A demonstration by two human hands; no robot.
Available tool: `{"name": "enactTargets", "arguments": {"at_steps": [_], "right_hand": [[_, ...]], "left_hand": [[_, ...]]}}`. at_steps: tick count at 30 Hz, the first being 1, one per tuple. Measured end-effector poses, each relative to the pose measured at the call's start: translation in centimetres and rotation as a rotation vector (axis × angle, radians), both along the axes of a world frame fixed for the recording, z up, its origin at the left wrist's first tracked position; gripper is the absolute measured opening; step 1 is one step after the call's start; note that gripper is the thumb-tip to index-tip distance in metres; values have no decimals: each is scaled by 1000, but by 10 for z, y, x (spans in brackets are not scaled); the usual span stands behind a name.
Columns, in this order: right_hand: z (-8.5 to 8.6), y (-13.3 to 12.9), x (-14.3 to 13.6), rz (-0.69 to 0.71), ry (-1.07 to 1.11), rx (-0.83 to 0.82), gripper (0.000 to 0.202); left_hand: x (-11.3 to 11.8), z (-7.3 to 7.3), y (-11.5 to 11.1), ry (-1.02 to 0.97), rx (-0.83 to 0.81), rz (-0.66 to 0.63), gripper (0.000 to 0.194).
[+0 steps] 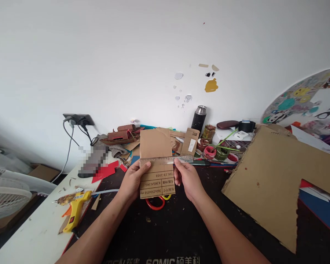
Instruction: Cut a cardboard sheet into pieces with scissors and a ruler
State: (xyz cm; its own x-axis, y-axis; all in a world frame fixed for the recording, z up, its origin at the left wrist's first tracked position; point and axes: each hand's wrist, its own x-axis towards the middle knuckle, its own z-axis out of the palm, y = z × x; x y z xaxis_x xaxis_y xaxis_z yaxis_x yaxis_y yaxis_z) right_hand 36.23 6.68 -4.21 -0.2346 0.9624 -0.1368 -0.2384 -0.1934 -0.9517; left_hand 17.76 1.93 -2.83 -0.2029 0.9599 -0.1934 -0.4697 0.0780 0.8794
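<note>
A rectangular piece of cardboard, printed with text on its lower part, is held up above the dark mat. A clear ruler lies crosswise over it. My left hand grips the cardboard's left edge, its thumb in front near the ruler's left end and its fingers behind. With thumb and fingers, my right hand pinches the ruler just beyond the cardboard's right edge. Beneath the cardboard, the red and yellow handles of a pair of scissors show on the mat; their blades are hidden.
A yellow glue gun lies at left beside red paper. On the right is a large torn cardboard sheet. Along the wall stand a black thermos, paint jars and a brown model boat. A white fan is at far left.
</note>
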Motion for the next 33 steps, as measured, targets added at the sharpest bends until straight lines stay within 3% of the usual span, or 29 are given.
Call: {"name": "enactTargets", "arguments": {"at_steps": [33], "right_hand": [[0,0,1,32,-13,25,69]], "left_hand": [[2,0,-1,-4,-16,-10,48]]}}
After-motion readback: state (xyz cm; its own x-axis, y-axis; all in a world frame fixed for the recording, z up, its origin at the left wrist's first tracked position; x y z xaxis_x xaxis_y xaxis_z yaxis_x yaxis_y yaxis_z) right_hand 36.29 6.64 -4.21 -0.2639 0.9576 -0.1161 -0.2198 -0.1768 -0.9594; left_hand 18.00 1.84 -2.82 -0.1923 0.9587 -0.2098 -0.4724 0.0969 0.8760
